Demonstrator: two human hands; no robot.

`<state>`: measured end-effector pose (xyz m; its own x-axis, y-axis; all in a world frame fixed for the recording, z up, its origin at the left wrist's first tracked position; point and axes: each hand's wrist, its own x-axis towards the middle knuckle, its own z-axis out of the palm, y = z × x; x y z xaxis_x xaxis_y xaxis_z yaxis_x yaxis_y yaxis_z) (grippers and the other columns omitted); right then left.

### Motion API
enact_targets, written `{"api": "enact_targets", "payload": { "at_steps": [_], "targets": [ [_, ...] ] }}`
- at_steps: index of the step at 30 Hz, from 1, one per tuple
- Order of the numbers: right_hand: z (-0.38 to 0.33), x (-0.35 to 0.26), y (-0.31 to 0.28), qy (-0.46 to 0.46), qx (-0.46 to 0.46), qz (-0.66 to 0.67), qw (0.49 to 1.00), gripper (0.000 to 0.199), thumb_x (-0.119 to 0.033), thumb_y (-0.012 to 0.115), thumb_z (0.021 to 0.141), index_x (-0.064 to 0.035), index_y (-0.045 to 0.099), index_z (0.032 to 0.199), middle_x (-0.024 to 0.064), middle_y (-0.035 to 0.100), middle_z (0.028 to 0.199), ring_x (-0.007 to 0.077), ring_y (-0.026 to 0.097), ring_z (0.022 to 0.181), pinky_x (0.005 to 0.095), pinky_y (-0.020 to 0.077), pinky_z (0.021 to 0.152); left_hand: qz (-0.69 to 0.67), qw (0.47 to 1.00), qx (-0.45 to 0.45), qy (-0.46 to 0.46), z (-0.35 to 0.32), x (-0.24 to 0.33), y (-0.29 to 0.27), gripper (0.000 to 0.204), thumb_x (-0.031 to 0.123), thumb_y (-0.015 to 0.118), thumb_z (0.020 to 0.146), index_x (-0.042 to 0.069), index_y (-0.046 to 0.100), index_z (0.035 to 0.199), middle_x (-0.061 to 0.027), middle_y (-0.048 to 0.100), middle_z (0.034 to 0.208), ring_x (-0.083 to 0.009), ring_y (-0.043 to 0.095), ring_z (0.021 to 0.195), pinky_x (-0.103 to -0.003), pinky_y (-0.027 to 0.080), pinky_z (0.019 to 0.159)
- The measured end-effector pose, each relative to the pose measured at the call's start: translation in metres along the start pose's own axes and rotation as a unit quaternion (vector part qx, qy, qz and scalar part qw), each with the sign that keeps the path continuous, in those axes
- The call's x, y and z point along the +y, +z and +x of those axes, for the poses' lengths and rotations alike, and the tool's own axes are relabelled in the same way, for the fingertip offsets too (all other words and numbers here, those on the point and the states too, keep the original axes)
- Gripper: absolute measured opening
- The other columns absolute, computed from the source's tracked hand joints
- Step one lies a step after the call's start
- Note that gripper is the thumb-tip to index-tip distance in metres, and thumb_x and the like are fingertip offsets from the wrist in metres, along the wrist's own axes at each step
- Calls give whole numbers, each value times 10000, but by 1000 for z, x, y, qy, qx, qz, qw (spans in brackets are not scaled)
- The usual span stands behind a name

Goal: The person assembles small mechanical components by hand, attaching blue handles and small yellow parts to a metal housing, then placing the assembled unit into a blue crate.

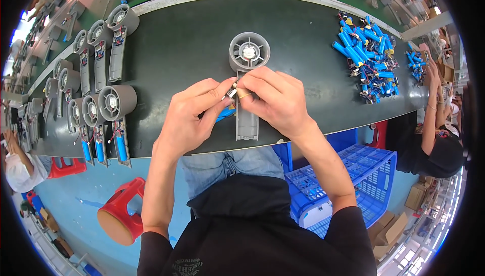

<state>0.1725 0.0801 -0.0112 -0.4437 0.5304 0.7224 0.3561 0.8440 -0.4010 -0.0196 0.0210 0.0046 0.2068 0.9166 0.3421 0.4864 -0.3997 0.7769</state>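
"Where does this view look from?"

"My head, facing steeply down: my black shirt (pixel 262 235) fills the bottom of the frame, and the dark bench (pixel 303 31) crosses above it."

"How near?"

"Near: my left hand (pixel 191 111) and right hand (pixel 279 99) sit mid-frame, while the wide fisheye bows the bench into an arc."

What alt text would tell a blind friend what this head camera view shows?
A person's left hand pinches a small part, the right hand close beside it, over a long-handled grey fan unit on a dark table. More grey fan units are grouped at the left; a pile of blue cylinders lies at the right.
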Motion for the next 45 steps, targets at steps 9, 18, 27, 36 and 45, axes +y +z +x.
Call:
{"api": "enact_targets", "payload": {
  "at_steps": [9, 18, 27, 36, 45],
  "targets": [
    [-8, -45, -14, 437, -26, 171, 882, 402, -52, 718, 893, 16, 543, 1248, 49, 670, 891, 35, 563, 602, 204, 448, 521, -163, 975, 91, -118, 1, 4, 24, 296, -7, 588, 944, -1, 586, 1240, -90, 650, 954, -146, 621, 783, -279, 499, 722],
    [116, 142, -15, 350, 93, -50, 931, 527, -375, 642, 952, 18, 526, 1282, 114, 685, 975, 146, 603, 589, 260, 479, 534, 5, 962, 228, -151, 143, -57, -24, 360, 80, 584, 936, 20, 486, 1277, -187, 673, 1042, -306, 671, 946, -405, 507, 874],
    [143, 258, -10, 519, 70, 199, 828, 182, -163, 704, 883, 18, 695, 899, 15, 624, 711, 82, 565, 569, 220, 464, 510, 132, 943, 255, -167, 246, -189, -48, 587, 246, 692, 890, 30, 455, 1381, -214, 618, 1230, -359, 587, 1183, -528, 439, 986],
    [48, 42, -40, 459, -121, 372, 798, 367, -271, 632, 976, 41, 649, 1168, 39, 665, 792, 87, 610, 604, 263, 508, 565, 35, 983, 177, -19, 162, -39, 9, 739, 331, 754, 868, -32, 444, 1433, -237, 556, 1352, -363, 556, 1237, -417, 430, 1053],
    [43, 180, -145, 180, -79, -373, 907, 221, -160, 655, 885, -33, 698, 1060, 140, 641, 1078, 353, 593, 1025, 430, 477, 910, 28, 996, 43, -67, 58, 7, 17, 599, 185, 725, 879, 40, 492, 1411, -146, 592, 1245, -303, 602, 1131, -373, 459, 999]
  ]
}}
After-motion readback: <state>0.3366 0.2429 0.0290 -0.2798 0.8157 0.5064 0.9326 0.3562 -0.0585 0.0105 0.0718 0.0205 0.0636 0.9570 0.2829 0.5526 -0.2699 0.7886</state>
